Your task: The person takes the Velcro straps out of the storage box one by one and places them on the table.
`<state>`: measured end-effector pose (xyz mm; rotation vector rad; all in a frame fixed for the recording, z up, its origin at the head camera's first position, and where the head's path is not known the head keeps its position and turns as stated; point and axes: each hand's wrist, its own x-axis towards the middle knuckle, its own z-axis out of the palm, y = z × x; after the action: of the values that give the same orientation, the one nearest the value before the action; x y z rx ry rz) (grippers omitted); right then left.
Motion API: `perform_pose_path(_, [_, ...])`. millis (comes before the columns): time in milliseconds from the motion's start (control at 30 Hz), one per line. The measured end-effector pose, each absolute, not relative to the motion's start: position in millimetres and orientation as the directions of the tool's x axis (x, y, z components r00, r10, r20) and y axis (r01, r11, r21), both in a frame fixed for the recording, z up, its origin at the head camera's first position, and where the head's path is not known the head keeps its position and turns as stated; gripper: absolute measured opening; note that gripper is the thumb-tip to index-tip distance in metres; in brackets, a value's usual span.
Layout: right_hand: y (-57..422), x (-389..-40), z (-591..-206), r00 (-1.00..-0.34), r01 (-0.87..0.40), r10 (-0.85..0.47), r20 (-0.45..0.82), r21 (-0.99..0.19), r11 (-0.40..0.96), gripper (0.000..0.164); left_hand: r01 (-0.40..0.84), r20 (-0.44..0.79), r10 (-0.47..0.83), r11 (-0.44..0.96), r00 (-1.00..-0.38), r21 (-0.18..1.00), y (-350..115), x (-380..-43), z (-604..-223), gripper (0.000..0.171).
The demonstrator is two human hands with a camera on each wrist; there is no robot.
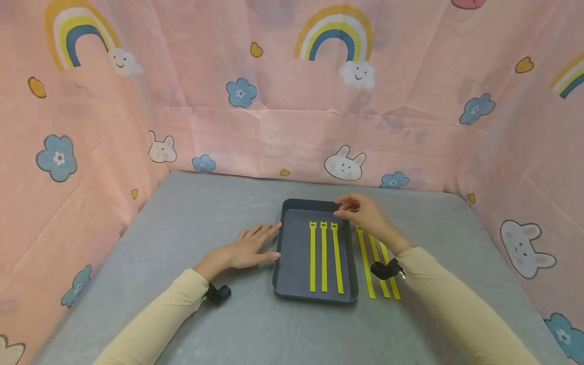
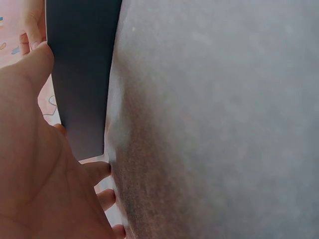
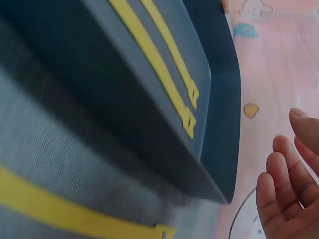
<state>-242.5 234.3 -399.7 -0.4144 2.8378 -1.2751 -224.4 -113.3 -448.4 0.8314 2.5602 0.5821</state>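
A dark grey rectangular tray (image 1: 292, 253) lies on the table. Three yellow cable straps (image 1: 324, 258) with slotted heads lie lengthwise inside it, heads at the far end. Three more yellow straps (image 1: 366, 263) are on the table just right of the tray, partly hidden by the right forearm. My left hand (image 1: 246, 252) is spread with fingers straight, its fingertips and thumb at the tray's left rim; the tray wall (image 2: 79, 74) fills the gap beside the thumb in the left wrist view. Over the far right corner hovers my right hand (image 1: 365, 213), fingers loosely bent and nothing between them (image 3: 294, 184).
A grey cloth-covered table (image 1: 219, 203) spreads around the tray. Pink printed curtains (image 1: 283, 137) stand at the back and both sides. Each wrist carries a small black camera (image 1: 387, 269).
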Motion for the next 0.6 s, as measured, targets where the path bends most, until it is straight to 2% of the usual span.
perform_pose_path(200, [216.5,-245.6,-405.0,-0.956,-0.259,-0.269,0.115,-0.763,0.592,0.038,0.456,-0.229,0.617,0.74,-0.753,0.494,-113.6,-224.0,-449.2,0.085])
perform_pose_path(600, [186.7,-250.2,-415.6,-0.973,-0.187,-0.218,0.07,-0.792,0.581,0.042,0.455,-0.225,0.609,0.746,-0.76,0.486,-112.9,-223.6,-450.6,0.085])
